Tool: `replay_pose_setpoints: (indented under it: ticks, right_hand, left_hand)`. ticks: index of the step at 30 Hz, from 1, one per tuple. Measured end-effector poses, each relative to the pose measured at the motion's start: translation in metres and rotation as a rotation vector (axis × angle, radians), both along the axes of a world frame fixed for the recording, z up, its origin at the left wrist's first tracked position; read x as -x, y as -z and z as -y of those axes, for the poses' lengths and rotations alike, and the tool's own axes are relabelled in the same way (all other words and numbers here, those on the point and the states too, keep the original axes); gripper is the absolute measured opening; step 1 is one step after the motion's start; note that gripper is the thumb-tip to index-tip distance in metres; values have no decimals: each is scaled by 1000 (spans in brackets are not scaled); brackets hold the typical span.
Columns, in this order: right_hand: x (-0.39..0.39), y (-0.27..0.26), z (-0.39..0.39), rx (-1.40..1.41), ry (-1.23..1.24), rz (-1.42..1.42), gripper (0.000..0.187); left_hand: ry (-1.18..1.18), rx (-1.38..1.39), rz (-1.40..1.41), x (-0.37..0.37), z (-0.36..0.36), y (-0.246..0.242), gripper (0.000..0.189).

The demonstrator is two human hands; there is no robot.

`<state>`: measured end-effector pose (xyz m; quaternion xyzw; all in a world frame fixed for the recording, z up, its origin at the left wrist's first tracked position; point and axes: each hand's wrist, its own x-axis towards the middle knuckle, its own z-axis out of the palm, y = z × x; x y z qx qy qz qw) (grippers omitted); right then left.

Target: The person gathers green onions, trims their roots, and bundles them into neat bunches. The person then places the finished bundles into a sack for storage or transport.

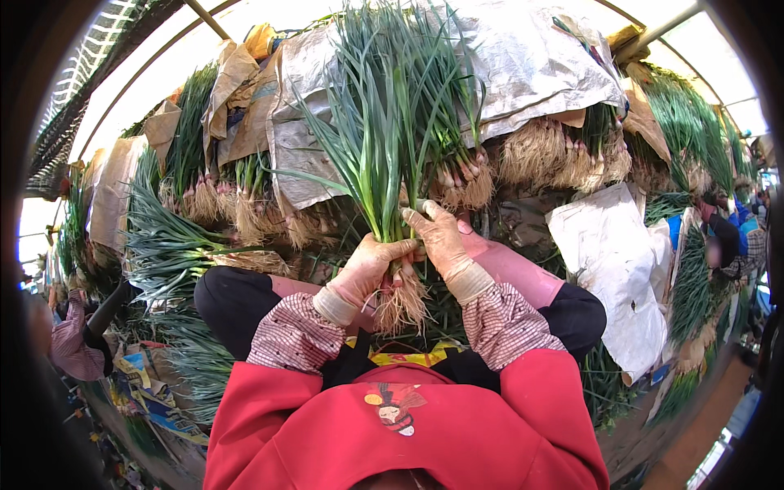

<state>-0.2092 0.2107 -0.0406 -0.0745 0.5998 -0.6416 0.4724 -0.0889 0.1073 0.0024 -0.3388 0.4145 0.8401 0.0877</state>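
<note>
A bunch of green garlic or similar allium plants (383, 177) stands upright before me, leaves away from me and pale roots hanging towards my lap. My left hand (373, 266), in a soiled pale glove, is closed round the stems just above the roots. My right hand (438, 236), gloved likewise, has its thumb and fingers around a few stems at the bunch's right side; how firmly they hold is hard to see. Just beyond lies another bundle of the plants (462, 174) on a white woven sheet (300, 128).
Rooted bundles (533, 153) line the raised heap ahead, partly under sheets. Loose plants (177, 245) lie at the left, and a crumpled white sack (612, 263) at the right. Other people sit at the far left (76, 337) and far right (735, 239).
</note>
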Motion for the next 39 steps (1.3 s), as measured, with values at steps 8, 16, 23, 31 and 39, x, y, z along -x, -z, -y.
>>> replay_pose_setpoints:
  ticks: [8, 16, 23, 31, 39]
  right_hand:
    - [24, -9, -19, 23, -564, -1331, 24]
    - [44, -48, -1, 52, -129, 269, 26]
    - [14, 4, 19, -322, 13, -1193, 29]
    - [1, -2, 18, -90, -77, -1221, 25]
    - [28, 9, 15, -495, -849, -1239, 31]
  left_hand:
    - [-23, 32, 10, 2, 2, 1, 14]
    - [-100, -135, -75, -4, 15, -15, 24]
    - [-237, -25, -24, -1, 11, -2, 25]
    - [-249, 161, -61, 7, 13, -1, 16]
    - [-167, 302, 143, 1, 3, -4, 13]
